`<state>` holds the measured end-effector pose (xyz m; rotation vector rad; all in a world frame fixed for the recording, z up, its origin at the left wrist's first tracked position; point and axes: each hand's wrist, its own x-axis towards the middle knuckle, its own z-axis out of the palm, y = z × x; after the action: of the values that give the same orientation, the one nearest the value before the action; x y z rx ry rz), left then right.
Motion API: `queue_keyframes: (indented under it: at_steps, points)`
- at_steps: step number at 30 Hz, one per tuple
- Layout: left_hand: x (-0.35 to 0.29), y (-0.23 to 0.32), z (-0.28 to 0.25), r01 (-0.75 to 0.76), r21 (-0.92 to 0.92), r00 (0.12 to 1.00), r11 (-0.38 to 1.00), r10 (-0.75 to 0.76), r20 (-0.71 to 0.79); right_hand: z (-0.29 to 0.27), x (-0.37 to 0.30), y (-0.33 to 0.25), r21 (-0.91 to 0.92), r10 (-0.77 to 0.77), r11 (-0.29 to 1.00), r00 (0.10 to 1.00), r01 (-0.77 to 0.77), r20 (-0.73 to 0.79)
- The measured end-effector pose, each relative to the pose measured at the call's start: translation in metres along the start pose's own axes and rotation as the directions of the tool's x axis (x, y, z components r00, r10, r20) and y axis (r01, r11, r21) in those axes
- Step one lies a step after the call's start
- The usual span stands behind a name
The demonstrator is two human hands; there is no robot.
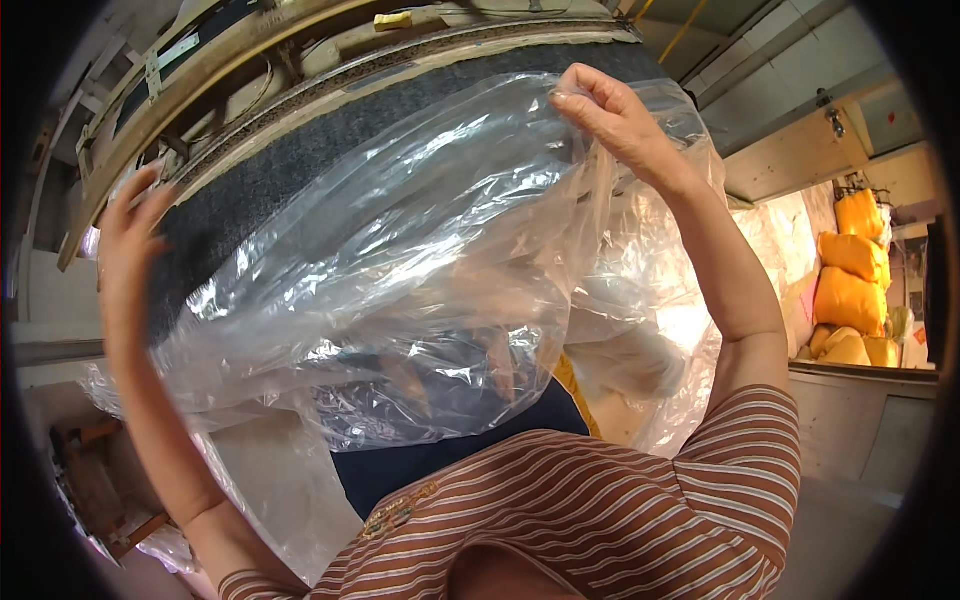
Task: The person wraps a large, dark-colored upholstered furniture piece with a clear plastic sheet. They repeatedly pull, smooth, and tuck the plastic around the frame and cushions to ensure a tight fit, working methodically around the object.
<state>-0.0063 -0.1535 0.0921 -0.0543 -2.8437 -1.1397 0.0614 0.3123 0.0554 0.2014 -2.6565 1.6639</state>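
A large sheet of clear plastic film [440, 230], crumpled and shiny, spreads over the dark work surface [300, 165] and drapes toward my body. My right hand [615, 118] is raised at the far side, its fingers pinched closed on the film's edge. Folds hang down below that grip. Over at the left, my left hand [132, 220] is lifted beside the end of the dark surface. Motion blurs it, but its fingers look spread, and no film shows clearly between them.
A long wooden rail [215, 60] and a metal edge run along the far side of the work surface. More clear film hangs at the right. Orange bundles [850, 285] are stacked beyond it. A brown wooden frame [105, 480] stands low at the left.
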Motion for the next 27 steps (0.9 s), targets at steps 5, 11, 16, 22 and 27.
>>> queue_keyframes:
  at_steps: [5, 11, 16, 22, 27]
  points:
    - [-0.053, 0.137, 0.164, -0.668, -0.057, 0.744, 0.742, 0.665, -0.064, 0.014, -0.002, -0.013, -0.212, -0.255, 0.948, 0.965, 0.236, -0.068]
    - [-0.033, 0.099, 0.212, -0.385, -0.391, 0.912, 0.836, 0.409, -0.024, -0.081, -0.090, 0.058, -0.709, -0.230, 0.678, 0.972, 0.194, 0.046]
    - [-0.028, -0.020, 0.132, -0.301, -0.089, 0.947, 0.949, 0.287, -0.143, -0.155, -0.291, 0.193, -0.965, 0.645, 0.194, 0.764, -0.175, -0.009]
    - [-0.055, -0.212, -0.061, -0.002, 0.367, 0.977, 0.930, 0.080, -0.199, -0.265, -0.431, 0.269, -0.868, 0.741, -0.401, 0.454, -0.291, -0.495]
    - [-0.071, -0.320, -0.174, 0.224, 0.349, 0.860, 0.910, -0.016, -0.510, -0.301, -0.229, 0.191, -0.800, -0.099, -0.064, 0.801, -0.597, -0.590]
